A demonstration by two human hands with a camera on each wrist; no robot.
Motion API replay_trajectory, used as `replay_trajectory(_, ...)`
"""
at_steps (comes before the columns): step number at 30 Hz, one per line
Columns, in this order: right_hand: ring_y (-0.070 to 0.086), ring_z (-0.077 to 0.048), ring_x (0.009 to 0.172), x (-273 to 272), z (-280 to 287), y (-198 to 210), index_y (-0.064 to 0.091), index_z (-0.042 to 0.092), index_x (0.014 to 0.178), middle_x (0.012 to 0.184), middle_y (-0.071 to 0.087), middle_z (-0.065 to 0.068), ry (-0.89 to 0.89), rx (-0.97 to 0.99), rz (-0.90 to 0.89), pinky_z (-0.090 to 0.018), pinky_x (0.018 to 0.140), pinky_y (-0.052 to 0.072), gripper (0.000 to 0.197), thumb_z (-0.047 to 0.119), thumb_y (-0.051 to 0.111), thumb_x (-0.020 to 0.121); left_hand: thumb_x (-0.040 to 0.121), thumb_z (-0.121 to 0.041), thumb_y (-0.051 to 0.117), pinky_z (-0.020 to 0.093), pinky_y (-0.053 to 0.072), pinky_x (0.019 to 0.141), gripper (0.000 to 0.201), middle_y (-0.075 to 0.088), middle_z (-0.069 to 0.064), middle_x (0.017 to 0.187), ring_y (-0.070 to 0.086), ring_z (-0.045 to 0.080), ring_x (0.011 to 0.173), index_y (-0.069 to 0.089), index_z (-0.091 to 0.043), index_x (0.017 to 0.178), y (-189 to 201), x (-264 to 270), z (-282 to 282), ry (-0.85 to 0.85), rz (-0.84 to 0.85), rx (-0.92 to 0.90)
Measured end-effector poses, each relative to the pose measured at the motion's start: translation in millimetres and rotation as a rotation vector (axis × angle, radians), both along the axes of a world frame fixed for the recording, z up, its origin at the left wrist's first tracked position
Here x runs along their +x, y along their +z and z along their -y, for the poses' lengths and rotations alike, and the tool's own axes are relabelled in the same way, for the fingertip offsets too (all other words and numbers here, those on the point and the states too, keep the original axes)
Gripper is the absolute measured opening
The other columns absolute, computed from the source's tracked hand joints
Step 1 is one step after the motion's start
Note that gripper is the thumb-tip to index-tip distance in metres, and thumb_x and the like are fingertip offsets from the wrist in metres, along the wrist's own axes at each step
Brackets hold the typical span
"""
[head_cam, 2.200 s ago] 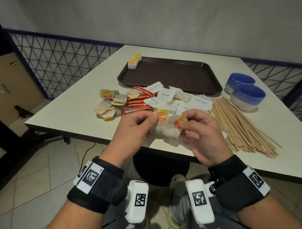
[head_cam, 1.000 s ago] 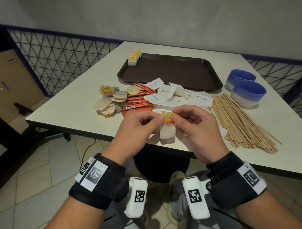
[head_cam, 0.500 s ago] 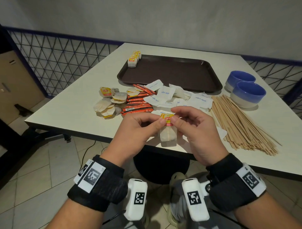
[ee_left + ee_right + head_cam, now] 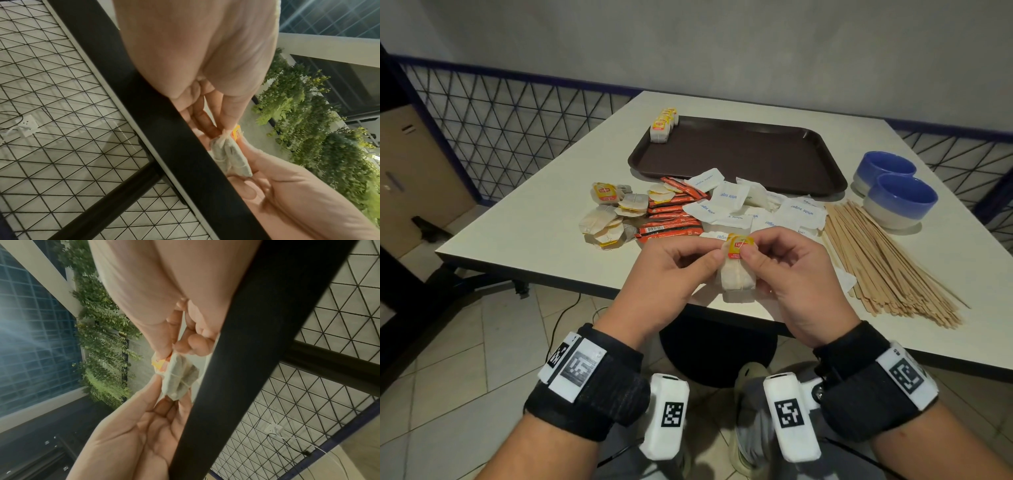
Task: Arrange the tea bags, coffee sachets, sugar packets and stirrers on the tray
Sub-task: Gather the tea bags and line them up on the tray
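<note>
Both hands hold a small stack of tea bags (image 4: 737, 277) with a yellow-red tag over the table's near edge. My left hand (image 4: 681, 263) pinches its left side and my right hand (image 4: 784, 263) pinches the tag end. The same tea bags (image 4: 230, 154) (image 4: 179, 378) show in both wrist views between fingers and thumbs. A brown tray (image 4: 739, 154) lies beyond, with a row of tea bags (image 4: 663, 125) standing at its far left corner. Loose tea bags (image 4: 613, 212), red coffee sachets (image 4: 671, 219), white sugar packets (image 4: 763, 209) and wooden stirrers (image 4: 887, 260) lie between the tray and me.
Two blue-and-white bowls (image 4: 893, 192) stand right of the tray. The table edge (image 4: 551, 270) runs just under my hands. A black wire mesh fence (image 4: 500, 130) borders the table on the left and right.
Two separate tea bags, one in each hand, have been brought together into one stack, and both hands have closed in on it.
</note>
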State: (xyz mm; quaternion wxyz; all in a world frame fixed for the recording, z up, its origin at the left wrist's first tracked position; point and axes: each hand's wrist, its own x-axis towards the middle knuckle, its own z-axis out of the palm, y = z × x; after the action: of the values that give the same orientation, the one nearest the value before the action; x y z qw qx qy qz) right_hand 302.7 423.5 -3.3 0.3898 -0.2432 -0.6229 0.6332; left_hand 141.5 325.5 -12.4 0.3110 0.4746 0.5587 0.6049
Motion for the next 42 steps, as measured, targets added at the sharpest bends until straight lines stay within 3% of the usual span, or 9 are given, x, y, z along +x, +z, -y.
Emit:
replay_trajectory(5, 0.055, -0.029, 0.076, 0.6, 0.4, 0.5, 0.070, 0.000, 0.101, 0.094, 0.069, -0.023, -0.018, 0.004, 0.026, -0.032, 0.055, 0.045, 0.017, 0.013, 0.071, 0.089, 0.089, -0.013, 0.080, 0.050, 0.060, 0.094, 0.020, 0.080, -0.001, 0.102, 0.074, 0.023, 0.099, 0.082, -0.019, 0.108, 1.7, 3.8, 2.7, -0.017, -0.025, -0.011)
replay_trajectory(8, 0.056, -0.023, 0.072, 0.1, 3.4, 1.9, 0.073, 0.003, 0.100, 0.092, 0.071, -0.018, -0.019, 0.038, 0.036, -0.026, 0.051, 0.048, 0.015, 0.012, 0.071, 0.089, 0.090, -0.014, 0.080, 0.053, 0.060, 0.091, 0.017, 0.080, -0.001, 0.098, 0.073, 0.024, 0.094, 0.082, -0.021, 0.105, -0.7, 6.6, 3.1, 0.014, -0.060, 0.009)
replay_trajectory(16, 0.065, -0.022, 0.078, -1.2, 9.9, 4.9, 0.074, 0.012, 0.096, 0.088, 0.072, -0.007, -0.059, 0.325, 0.191, -0.037, 0.071, 0.056, 0.007, 0.007, 0.072, 0.092, 0.084, -0.015, 0.086, 0.053, 0.061, 0.089, 0.029, 0.077, -0.002, 0.091, 0.074, 0.018, 0.093, 0.077, -0.030, 0.108, 1.4, 4.6, 6.9, 0.051, -0.032, 0.030)
replay_trajectory(23, 0.049, -0.027, 0.065, -11.4, 2.8, 89.5, 0.065, -0.004, 0.097, 0.081, 0.061, -0.027, 0.142, 0.295, 0.197, -0.031, 0.054, 0.043, 0.024, 0.015, 0.068, 0.083, 0.094, -0.013, 0.074, 0.034, 0.062, 0.062, 0.017, 0.075, -0.009, 0.090, 0.072, 0.011, 0.080, 0.077, -0.029, 0.093, 23.6, -53.1, 34.6, 0.407, -0.070, 0.244)
replay_trajectory(27, 0.051, -0.020, 0.058, -66.9, -34.5, 137.1, 0.059, 0.003, 0.092, 0.077, 0.060, -0.018, 0.235, 0.346, 0.356, -0.028, 0.051, 0.042, 0.019, 0.015, 0.068, 0.082, 0.096, -0.013, 0.071, 0.023, 0.055, 0.073, 0.021, 0.071, -0.018, 0.082, 0.063, -0.001, 0.079, 0.071, -0.033, 0.088, 24.1, -111.9, 33.2, 0.661, -0.223, 0.246)
replay_trajectory(30, 0.057, -0.024, 0.064, -129.5, -82.2, 146.0, 0.057, 0.008, 0.095, 0.085, 0.063, -0.023, 0.223, 0.423, 0.576, -0.034, 0.057, 0.047, 0.010, 0.010, 0.067, 0.094, 0.096, -0.020, 0.071, 0.040, 0.060, 0.079, 0.016, 0.070, -0.019, 0.083, 0.066, 0.010, 0.082, 0.072, -0.033, 0.087, 10.7, -138.8, 26.7, 0.729, -0.194, 0.165)
replay_trajectory(32, 0.062, -0.024, 0.065, -172.9, -115.5, 143.2, 0.056, 0.011, 0.097, 0.087, 0.065, -0.021, 0.217, 0.434, 0.710, -0.034, 0.059, 0.052, 0.009, 0.007, 0.064, 0.098, 0.096, -0.022, 0.071, 0.049, 0.059, 0.075, 0.013, 0.072, -0.016, 0.084, 0.068, 0.021, 0.081, 0.074, -0.031, 0.086, 5.1, -145.8, 24.3, 0.715, -0.149, 0.119)
replay_trajectory(37, 0.066, -0.030, 0.078, -259.3, -166.2, 119.1, 0.053, 0.013, 0.102, 0.093, 0.068, -0.021, 0.228, 0.412, 0.918, -0.039, 0.070, 0.056, 0.005, 0.009, 0.055, 0.104, 0.093, -0.022, 0.070, 0.035, 0.053, 0.068, 0.015, 0.072, -0.014, 0.081, 0.067, 0.015, 0.076, 0.075, -0.030, 0.082, 3.1, -146.4, 25.3, 0.702, -0.130, 0.088)
replay_trajectory(42, 0.065, -0.030, 0.069, -305.0, -193.5, 78.2, 0.048, 0.015, 0.090, 0.087, 0.065, -0.019, 0.237, 0.364, 0.986, -0.039, 0.065, 0.055, 0.016, 0.007, 0.056, 0.103, 0.086, -0.025, 0.071, 0.032, 0.054, 0.063, 0.011, 0.070, -0.003, 0.074, 0.065, 0.022, 0.067, 0.075, -0.033, 0.078, 3.3, -142.6, 24.6, 0.697, -0.056, 0.094)
